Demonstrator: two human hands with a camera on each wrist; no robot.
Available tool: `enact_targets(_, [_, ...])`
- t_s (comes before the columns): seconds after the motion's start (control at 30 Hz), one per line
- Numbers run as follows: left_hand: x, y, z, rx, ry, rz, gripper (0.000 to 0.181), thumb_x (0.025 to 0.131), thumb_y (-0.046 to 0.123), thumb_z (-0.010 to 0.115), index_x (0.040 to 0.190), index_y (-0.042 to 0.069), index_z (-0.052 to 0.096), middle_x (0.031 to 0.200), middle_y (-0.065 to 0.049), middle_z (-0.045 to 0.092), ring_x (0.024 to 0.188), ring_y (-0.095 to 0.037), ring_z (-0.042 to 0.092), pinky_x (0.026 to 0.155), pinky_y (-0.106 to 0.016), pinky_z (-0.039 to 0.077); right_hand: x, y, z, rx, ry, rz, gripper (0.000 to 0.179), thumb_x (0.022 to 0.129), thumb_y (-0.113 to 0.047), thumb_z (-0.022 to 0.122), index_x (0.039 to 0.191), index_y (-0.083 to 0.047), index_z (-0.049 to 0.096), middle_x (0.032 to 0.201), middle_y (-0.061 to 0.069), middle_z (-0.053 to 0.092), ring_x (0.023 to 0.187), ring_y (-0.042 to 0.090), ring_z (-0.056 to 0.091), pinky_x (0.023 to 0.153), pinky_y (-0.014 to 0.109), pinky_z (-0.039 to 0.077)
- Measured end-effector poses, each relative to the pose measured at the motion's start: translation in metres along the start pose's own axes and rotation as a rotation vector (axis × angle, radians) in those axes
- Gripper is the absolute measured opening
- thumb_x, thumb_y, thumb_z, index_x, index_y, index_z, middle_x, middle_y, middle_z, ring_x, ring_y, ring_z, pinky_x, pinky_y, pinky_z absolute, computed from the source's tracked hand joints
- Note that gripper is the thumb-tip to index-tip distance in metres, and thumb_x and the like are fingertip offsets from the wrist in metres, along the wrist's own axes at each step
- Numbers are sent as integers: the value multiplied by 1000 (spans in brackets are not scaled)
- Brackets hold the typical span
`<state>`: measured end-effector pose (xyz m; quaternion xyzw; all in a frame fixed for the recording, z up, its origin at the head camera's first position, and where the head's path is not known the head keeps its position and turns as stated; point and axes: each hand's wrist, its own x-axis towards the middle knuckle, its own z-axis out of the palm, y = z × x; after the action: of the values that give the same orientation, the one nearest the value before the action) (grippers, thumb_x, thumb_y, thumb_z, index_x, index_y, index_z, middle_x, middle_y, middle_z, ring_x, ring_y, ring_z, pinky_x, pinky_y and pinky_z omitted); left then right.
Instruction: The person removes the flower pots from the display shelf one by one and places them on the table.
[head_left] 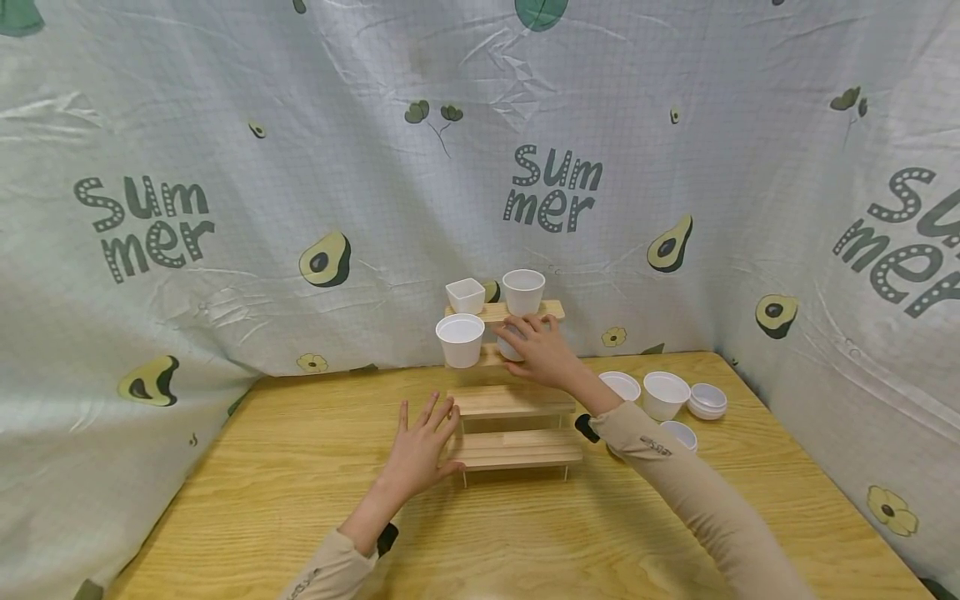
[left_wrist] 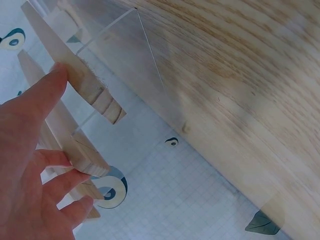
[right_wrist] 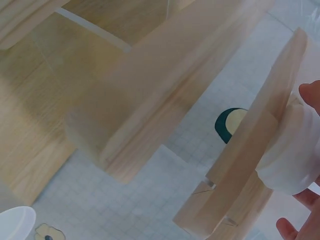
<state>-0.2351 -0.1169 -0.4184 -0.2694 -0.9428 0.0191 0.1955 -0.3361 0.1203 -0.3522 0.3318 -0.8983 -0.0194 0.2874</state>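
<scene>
A stepped display rack [head_left: 517, 450] of several pale wooden boards on clear side panels stands on the table. My right hand [head_left: 546, 354] holds a white plastic cup [right_wrist: 292, 155] at the right of the second board from the top; the hand covers much of it in the head view. To its left on that board is a round white cup [head_left: 461, 342]. The top board bears a square white cup [head_left: 466, 297] and another round cup [head_left: 523, 290]. My left hand [head_left: 423, 446], fingers spread, touches the rack's left end; its thumb rests against the lowest board.
On the table right of the rack, partly behind my right forearm, stand more white cups [head_left: 665, 397] and a stack of small white bowls [head_left: 707, 402]. A patterned cloth [head_left: 405, 192] hangs behind and beside the wooden table [head_left: 300, 467].
</scene>
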Motion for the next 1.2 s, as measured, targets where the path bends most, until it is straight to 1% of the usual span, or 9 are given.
enact_targets(0.27, [0, 0, 0, -16, 12, -2, 79, 68, 56, 64, 130, 11, 44, 138, -8, 41, 132, -30, 32, 100, -64, 23, 0, 2, 5, -6, 8, 0, 57, 78, -37, 65, 130, -23, 45, 127, 6, 47, 110, 26, 42, 85, 53, 35])
enact_targets(0.5, [0, 0, 0, -3, 24, 5, 79, 68, 56, 64, 130, 10, 45, 138, -8, 41, 131, -30, 33, 99, -63, 24, -1, 2, 4, -17, 18, -6, 55, 79, -38, 64, 129, -23, 46, 126, 5, 47, 108, 26, 43, 84, 52, 35])
enact_targets(0.7, [0, 0, 0, -15, 21, 4, 79, 68, 55, 65, 130, 10, 44, 138, -9, 41, 131, -30, 32, 99, -64, 23, -1, 3, 5, -25, 32, -19, 55, 79, -38, 64, 129, -23, 46, 125, 5, 47, 105, 27, 44, 83, 52, 36])
enact_targets(0.93, [1, -1, 0, -9, 27, 8, 79, 68, 55, 65, 129, 9, 45, 137, -9, 42, 131, -30, 33, 98, -64, 24, 1, 3, 5, -45, 27, -20, 55, 79, -38, 64, 129, -23, 47, 124, 4, 47, 103, 28, 45, 83, 50, 36])
enact_targets(1.2, [0, -1, 0, 7, 26, 15, 78, 68, 55, 65, 129, 10, 45, 137, -8, 42, 131, -30, 33, 98, -64, 25, -1, 3, 5, -46, 84, -43, 53, 77, -35, 67, 125, -21, 50, 119, 4, 50, 99, 26, 46, 80, 48, 36])
